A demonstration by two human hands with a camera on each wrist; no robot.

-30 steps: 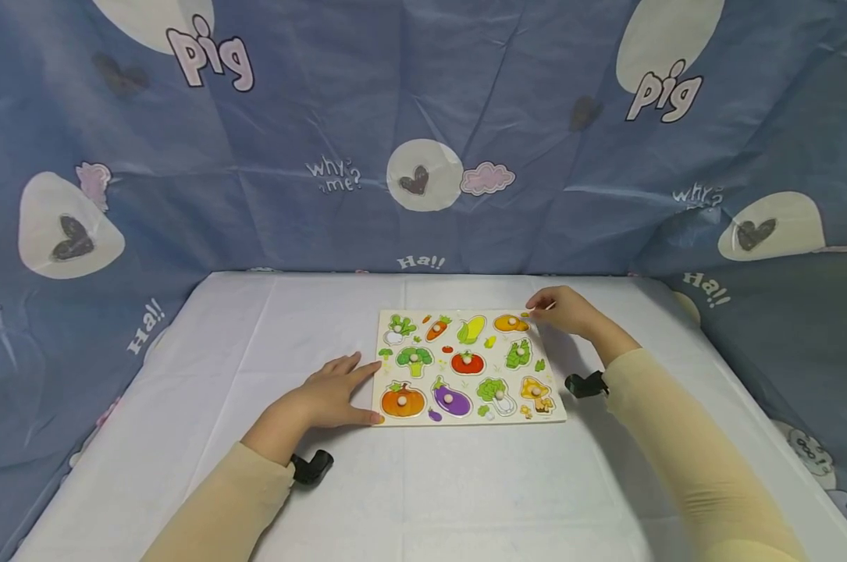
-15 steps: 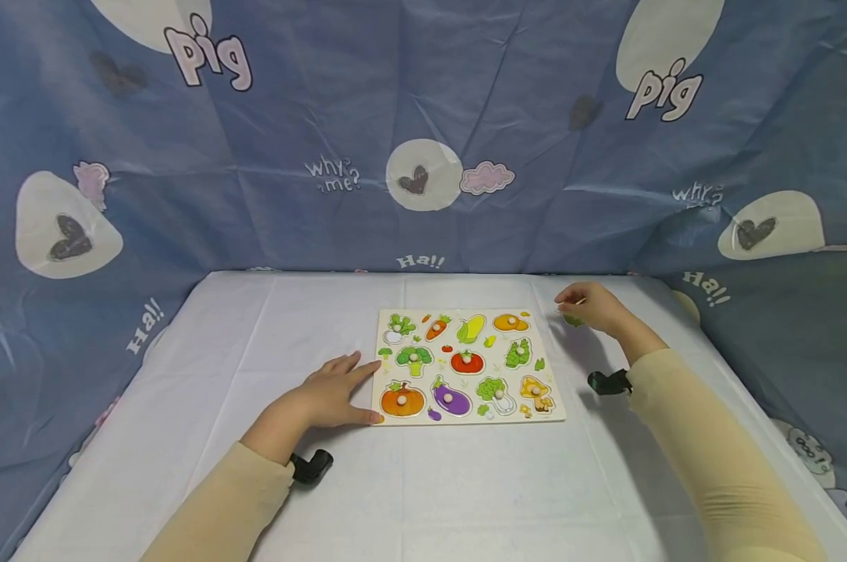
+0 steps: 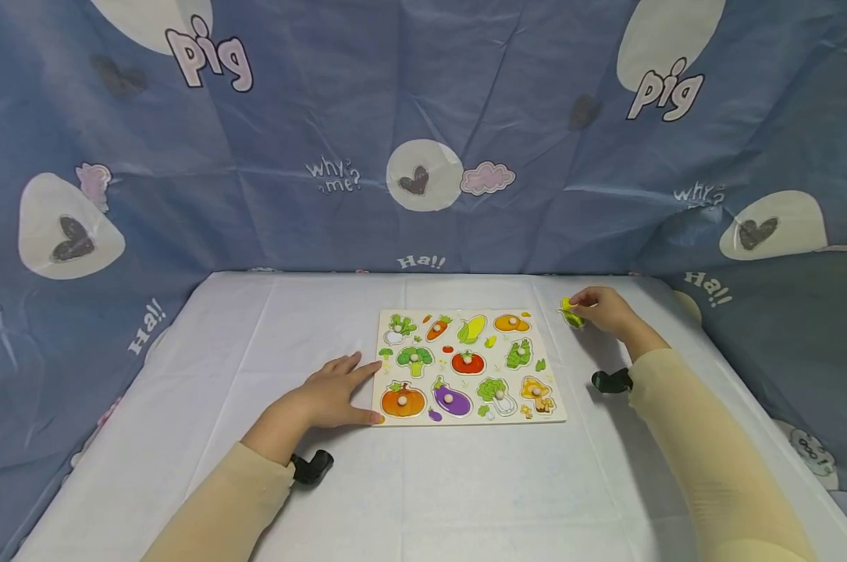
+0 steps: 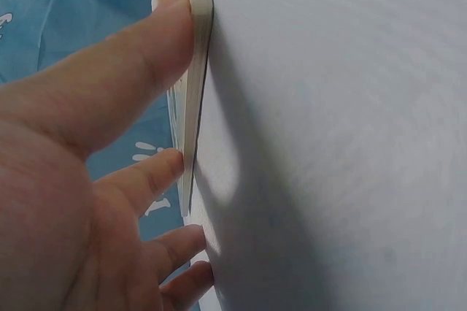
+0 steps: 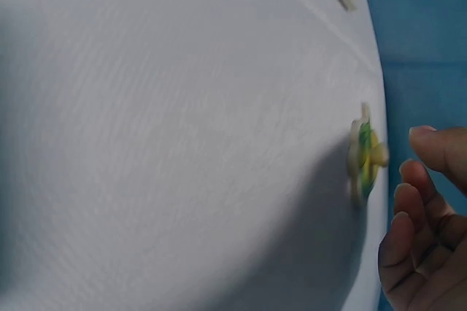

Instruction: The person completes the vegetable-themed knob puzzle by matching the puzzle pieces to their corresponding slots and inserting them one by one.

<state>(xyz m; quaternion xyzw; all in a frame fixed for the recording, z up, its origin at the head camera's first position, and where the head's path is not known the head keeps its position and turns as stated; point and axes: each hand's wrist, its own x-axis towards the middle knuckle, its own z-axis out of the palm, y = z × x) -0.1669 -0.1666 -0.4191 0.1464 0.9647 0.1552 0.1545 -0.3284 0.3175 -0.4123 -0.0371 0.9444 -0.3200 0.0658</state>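
Note:
A wooden knob puzzle board [image 3: 465, 421] printed with vegetables lies in the middle of the table. My left hand [image 3: 332, 394] is spread at its left side, thumb [image 4: 157, 52] and index fingertip touching the edge. Beyond the board's upper right corner is a yellow and green corn puzzle piece [image 3: 571, 314], slightly blurred in the right wrist view. My right hand [image 3: 603, 310] is right beside it; the right wrist view shows thumb and fingers apart from its knob [image 5: 379, 155]. The corn shape [image 3: 471, 329] on the board shows no knob.
Other knobbed pieces sit in the board, such as the tomato [image 3: 467, 363], eggplant [image 3: 452, 397] and pumpkin [image 3: 403, 402]. A white cloth [image 3: 479, 499] covers the table. A blue printed curtain [image 3: 367, 94] hangs behind and at both sides.
My right hand has moved right, away from the board's upper right corner, with the corn piece and has let go of it. My left hand has stayed at the board's left edge.

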